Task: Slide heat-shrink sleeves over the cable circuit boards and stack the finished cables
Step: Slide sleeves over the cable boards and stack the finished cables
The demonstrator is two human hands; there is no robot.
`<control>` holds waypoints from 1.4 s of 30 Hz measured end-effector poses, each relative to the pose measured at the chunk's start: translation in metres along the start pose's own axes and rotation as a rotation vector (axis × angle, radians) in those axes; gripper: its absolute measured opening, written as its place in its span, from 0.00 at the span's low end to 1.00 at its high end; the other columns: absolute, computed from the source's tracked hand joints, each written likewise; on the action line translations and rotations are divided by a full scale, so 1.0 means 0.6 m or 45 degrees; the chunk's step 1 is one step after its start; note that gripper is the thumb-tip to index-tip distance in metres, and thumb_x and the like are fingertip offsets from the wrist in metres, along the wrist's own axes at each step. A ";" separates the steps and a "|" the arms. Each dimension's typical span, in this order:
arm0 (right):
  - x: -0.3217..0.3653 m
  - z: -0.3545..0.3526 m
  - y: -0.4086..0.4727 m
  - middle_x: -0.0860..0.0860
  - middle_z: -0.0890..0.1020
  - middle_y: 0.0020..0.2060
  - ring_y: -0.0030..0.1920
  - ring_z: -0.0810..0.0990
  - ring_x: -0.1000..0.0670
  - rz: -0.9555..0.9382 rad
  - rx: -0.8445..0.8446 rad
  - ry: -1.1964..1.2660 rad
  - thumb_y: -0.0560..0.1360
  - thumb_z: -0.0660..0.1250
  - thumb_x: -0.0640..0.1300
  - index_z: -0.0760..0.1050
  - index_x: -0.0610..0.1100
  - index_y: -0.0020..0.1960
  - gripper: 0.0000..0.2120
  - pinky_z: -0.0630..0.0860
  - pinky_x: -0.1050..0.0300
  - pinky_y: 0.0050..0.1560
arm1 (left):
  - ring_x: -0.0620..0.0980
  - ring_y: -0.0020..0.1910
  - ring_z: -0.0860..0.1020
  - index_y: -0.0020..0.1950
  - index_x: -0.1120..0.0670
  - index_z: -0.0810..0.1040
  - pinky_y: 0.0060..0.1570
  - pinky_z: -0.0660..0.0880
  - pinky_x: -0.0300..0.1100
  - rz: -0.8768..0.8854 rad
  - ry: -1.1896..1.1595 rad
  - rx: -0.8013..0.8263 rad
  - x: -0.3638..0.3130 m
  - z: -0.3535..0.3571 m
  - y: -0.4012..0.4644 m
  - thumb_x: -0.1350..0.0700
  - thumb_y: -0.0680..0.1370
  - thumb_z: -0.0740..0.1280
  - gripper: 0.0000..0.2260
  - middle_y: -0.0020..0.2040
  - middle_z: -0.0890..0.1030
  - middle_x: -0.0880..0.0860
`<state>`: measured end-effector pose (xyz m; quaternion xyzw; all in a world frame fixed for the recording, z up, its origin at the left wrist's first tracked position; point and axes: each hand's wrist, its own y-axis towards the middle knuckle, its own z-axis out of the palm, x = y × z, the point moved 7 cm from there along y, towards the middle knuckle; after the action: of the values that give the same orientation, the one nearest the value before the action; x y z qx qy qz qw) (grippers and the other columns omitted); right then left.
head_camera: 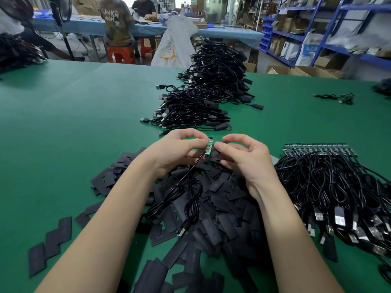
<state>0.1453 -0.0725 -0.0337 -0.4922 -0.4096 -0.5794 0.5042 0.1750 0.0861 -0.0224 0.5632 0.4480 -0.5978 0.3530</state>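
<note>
My left hand (178, 149) pinches a small green circuit board (209, 145) at the end of a black cable (191, 199). The cable hangs down over a heap of flat black heat-shrink sleeves (211, 218), its USB plug (183, 229) lying on them. My right hand (243, 153) pinches a black sleeve (216, 152) right beside the board, touching its right edge. A long stack of sleeved cables (203, 98) runs away from me beyond my hands. On the right lies a bundle of unsleeved cables (330, 187) with their boards (317, 150) lined up in a row.
The green table (84, 115) stretches left. Loose sleeves (49, 246) lie at the lower left. A few stray cables (336, 97) sit at the far right. People work at a blue table (88, 24) behind; shelving (317, 28) stands at the back right.
</note>
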 end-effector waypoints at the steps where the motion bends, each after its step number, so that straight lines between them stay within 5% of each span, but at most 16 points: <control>1: -0.001 -0.002 0.000 0.48 0.87 0.38 0.35 0.84 0.53 -0.004 -0.015 -0.022 0.70 0.79 0.37 0.80 0.45 0.46 0.09 0.80 0.64 0.36 | 0.45 0.31 0.78 0.45 0.53 0.78 0.35 0.78 0.36 0.000 -0.014 0.007 0.000 0.002 0.000 0.62 0.81 0.67 0.06 0.41 0.80 0.53; 14: -0.001 0.023 -0.006 0.44 0.88 0.47 0.47 0.87 0.49 0.003 0.305 0.192 0.62 0.79 0.40 0.85 0.42 0.51 0.17 0.82 0.61 0.49 | 0.46 0.36 0.79 0.46 0.56 0.78 0.40 0.79 0.36 -0.005 -0.154 0.034 0.005 0.002 0.006 0.63 0.81 0.67 0.06 0.42 0.80 0.53; 42: 0.000 -0.004 -0.001 0.46 0.88 0.43 0.42 0.87 0.53 0.036 0.136 0.343 0.61 0.79 0.40 0.88 0.43 0.40 0.08 0.81 0.66 0.44 | 0.48 0.35 0.82 0.47 0.57 0.79 0.38 0.80 0.36 -0.118 -0.332 0.167 0.013 0.019 0.002 0.63 0.81 0.67 0.04 0.39 0.81 0.52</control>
<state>0.1441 -0.0749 -0.0339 -0.3881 -0.3614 -0.6105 0.5882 0.1712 0.0756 -0.0307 0.4815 0.3839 -0.7094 0.3428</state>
